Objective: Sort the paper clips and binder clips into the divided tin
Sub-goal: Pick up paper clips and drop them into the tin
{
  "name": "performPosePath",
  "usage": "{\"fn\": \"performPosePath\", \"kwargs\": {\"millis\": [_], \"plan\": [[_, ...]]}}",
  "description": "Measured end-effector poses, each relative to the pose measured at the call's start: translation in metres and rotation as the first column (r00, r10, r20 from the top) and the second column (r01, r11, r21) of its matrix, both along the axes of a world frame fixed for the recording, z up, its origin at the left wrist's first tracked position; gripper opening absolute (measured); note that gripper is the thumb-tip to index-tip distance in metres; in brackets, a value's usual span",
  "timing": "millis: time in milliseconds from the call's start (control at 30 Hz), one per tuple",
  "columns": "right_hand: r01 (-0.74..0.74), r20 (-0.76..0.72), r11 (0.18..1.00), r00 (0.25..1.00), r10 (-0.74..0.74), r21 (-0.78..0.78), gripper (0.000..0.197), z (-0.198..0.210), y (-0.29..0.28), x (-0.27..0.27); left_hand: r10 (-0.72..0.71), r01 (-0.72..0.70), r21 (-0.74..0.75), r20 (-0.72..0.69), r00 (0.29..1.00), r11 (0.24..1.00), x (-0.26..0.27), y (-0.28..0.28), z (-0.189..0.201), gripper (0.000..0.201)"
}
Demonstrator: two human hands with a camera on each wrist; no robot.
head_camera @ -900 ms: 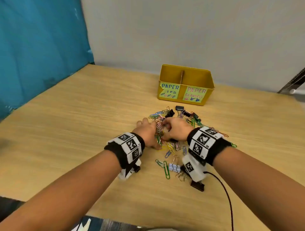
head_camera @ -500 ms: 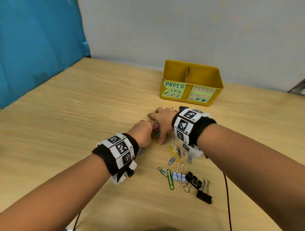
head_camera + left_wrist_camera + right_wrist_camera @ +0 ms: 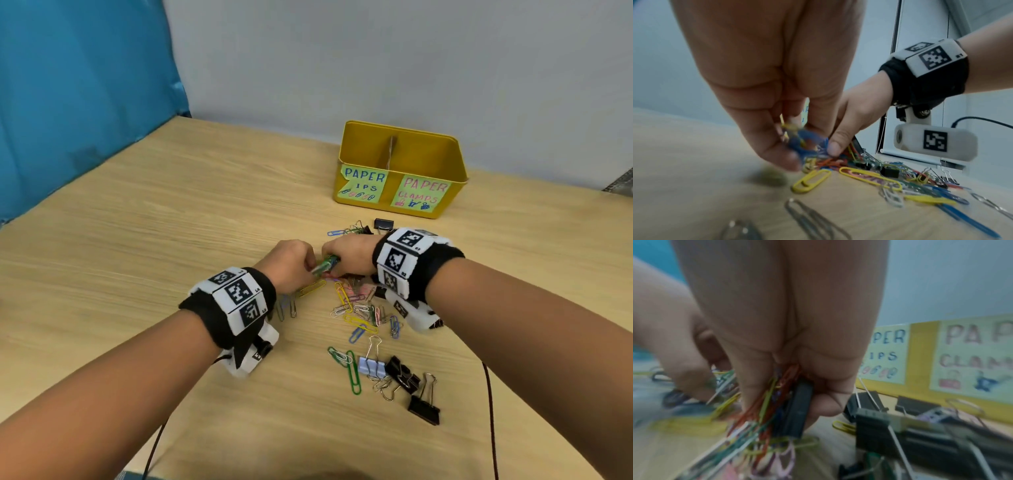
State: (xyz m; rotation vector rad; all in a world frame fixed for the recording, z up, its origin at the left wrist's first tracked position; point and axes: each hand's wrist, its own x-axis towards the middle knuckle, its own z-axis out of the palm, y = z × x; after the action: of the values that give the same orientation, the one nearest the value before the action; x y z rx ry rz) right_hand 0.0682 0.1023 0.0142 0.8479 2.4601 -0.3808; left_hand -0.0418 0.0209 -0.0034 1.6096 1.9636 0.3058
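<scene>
My right hand [image 3: 789,340] clutches a bunch of paper clips [image 3: 764,418] with a black binder clip [image 3: 797,410]; my left hand [image 3: 766,81] pinches blurred clips beside it, tin [image 3: 428,161] beyond.

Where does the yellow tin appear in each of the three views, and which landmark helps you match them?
Head: the tin stands at upper centre-right, beyond the clips.
Left wrist: almost hidden; only a sliver of a label shows between the fingers.
Right wrist: the tin's front wall fills the right edge, labels facing the camera.
Shared landmark: the "PAPER ...IPS" label.
</scene>
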Motion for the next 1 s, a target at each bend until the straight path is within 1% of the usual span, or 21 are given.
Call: {"fn": "performPosePath", "kwargs": {"millis": [67,100,133,167,233,267,300,333,367,400,433,467,533,600,667,733,767,867,1000], "plan": [[0.133,-0.068,0.984,0.988,-0.141,-0.118,0.034,0.009,0.010,0.008,0.014,-0.017,0.046,0.051,0.999,0.999,-0.003,0.005,0.003,0.019],[0.208,-0.118,0.951,0.964,-0.239,-0.228,0.028,0.010,0.016,0.012,0.025,-0.031,0.062,0.096,0.995,0.998,-0.005,0.009,0.005,0.017],[0.281,-0.167,0.887,0.918,-0.359,-0.367,0.018,0.010,0.022,0.016,0.035,-0.046,0.070,0.155,0.987,0.996,-0.006,0.014,0.007,0.014],[0.331,-0.203,0.799,0.853,-0.481,-0.502,0.011,0.010,0.027,0.019,0.052,-0.068,0.062,0.225,0.973,0.996,-0.007,0.018,0.010,0.014],[0.370,-0.224,0.597,0.686,-0.692,-0.711,0.019,0.011,0.035,0.024,0.085,-0.107,0.037,0.386,0.919,0.994,-0.008,0.028,0.019,0.019],[0.355,-0.203,0.489,0.604,-0.770,-0.797,0.022,0.011,0.038,0.026,0.101,-0.128,0.025,0.476,0.874,0.991,-0.008,0.032,0.024,0.024],[0.326,-0.171,0.399,0.551,-0.817,-0.857,0.026,0.013,0.041,0.029,0.111,-0.145,0.017,0.557,0.823,0.989,-0.007,0.036,0.029,0.029],[0.294,-0.137,0.324,0.514,-0.847,-0.899,0.029,0.013,0.044,0.031,0.115,-0.155,0.012,0.618,0.778,0.988,-0.006,0.039,0.033,0.030],[0.261,-0.110,0.268,0.496,-0.861,-0.927,0.030,0.013,0.047,0.033,0.112,-0.159,0.011,0.657,0.746,0.987,-0.005,0.043,0.036,0.031],[0.234,-0.096,0.236,0.489,-0.867,-0.943,0.031,0.012,0.048,0.034,0.106,-0.158,0.015,0.678,0.727,0.987,-0.004,0.046,0.039,0.031],[0.221,-0.096,0.225,0.479,-0.872,-0.949,0.031,0.010,0.050,0.035,0.099,-0.156,0.021,0.686,0.721,0.988,-0.004,0.050,0.040,0.031],[0.218,-0.107,0.232,0.470,-0.876,-0.948,0.029,0.009,0.051,0.035,0.092,-0.151,0.026,0.687,0.721,0.988,-0.002,0.053,0.041,0.032],[0.240,-0.146,0.265,0.422,-0.895,-0.934,0.024,0.006,0.052,0.034,0.086,-0.145,0.031,0.676,0.732,0.989,-0.001,0.058,0.042,0.031],[0.217,-0.186,0.278,0.366,-0.912,-0.936,0.024,0.006,0.052,0.035,0.086,-0.148,0.036,0.669,0.738,0.988,0.000,0.060,0.043,0.032],[0.177,-0.168,0.241,0.348,-0.922,-0.954,0.024,0.009,0.052,0.036,0.088,-0.150,0.036,0.672,0.735,0.988,0.001,0.061,0.043,0.034],[0.169,-0.131,0.197,0.335,-0.933,-0.966,0.024,0.016,0.051,0.034,0.087,-0.154,0.038,0.683,0.725,0.987,0.001,0.063,0.044,0.035],[0.182,-0.125,0.188,0.309,-0.943,-0.965,0.023,0.020,0.051,0.032,0.086,-0.158,0.043,0.687,0.722,0.986,0.001,0.065,0.045,0.034],[0.211,-0.170,0.216,0.216,-0.961,-0.953,0.025,0.038,0.058,0.024,0.075,-0.186,0.085,0.699,0.712,0.979,0.001,0.080,0.057,0.033],[0.142,-0.254,0.263,0.076,-0.964,-0.954,0.029,0.073,0.082,0.013,0.050,-0.269,0.213,0.690,0.722,0.939,0.000,0.118,0.085,0.034]]}}
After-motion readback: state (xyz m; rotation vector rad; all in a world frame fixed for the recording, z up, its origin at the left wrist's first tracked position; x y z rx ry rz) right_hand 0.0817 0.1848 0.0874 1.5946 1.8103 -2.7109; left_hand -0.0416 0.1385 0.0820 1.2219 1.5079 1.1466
